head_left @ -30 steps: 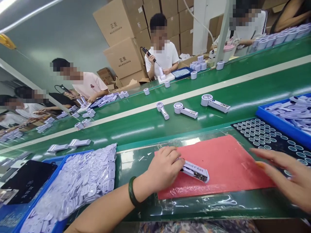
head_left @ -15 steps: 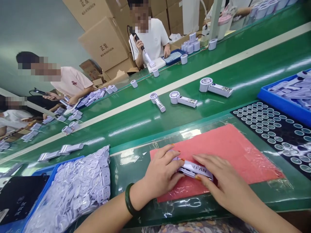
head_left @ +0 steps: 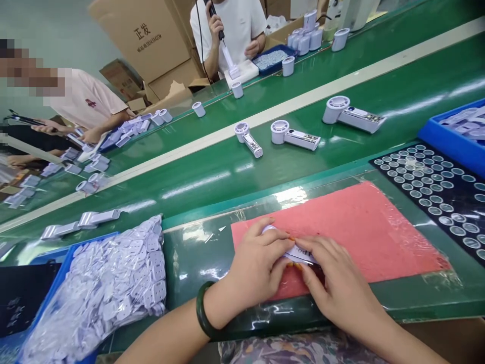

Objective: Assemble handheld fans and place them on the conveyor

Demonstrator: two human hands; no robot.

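A pale lilac handheld fan (head_left: 299, 254) lies low over a red mat (head_left: 371, 230), mostly covered by my fingers. My left hand (head_left: 255, 263) is closed around its left part. From the other side my right hand (head_left: 335, 270) pinches the handle, thumb below and fingers above. The fingertips of both hands nearly meet at the middle of the handle. Beyond the mat, three similar fans stand on the green belt: a left one (head_left: 248, 139), a middle one (head_left: 295, 136) and a right one (head_left: 352, 115), their handles showing circuit parts.
To the left, a clear bag of lilac plastic parts (head_left: 125, 283) rests in a blue tray (head_left: 64, 283). At right are a black sheet with round pieces (head_left: 435, 194) and another blue tray (head_left: 450, 141) of parts. Across the belt, a person in white (head_left: 244, 25) holds a powered screwdriver (head_left: 215, 20).
My right hand has slid left along the handle, closer to my left hand, covering most of the lettering. The camera view has tipped downward and shifted a little.
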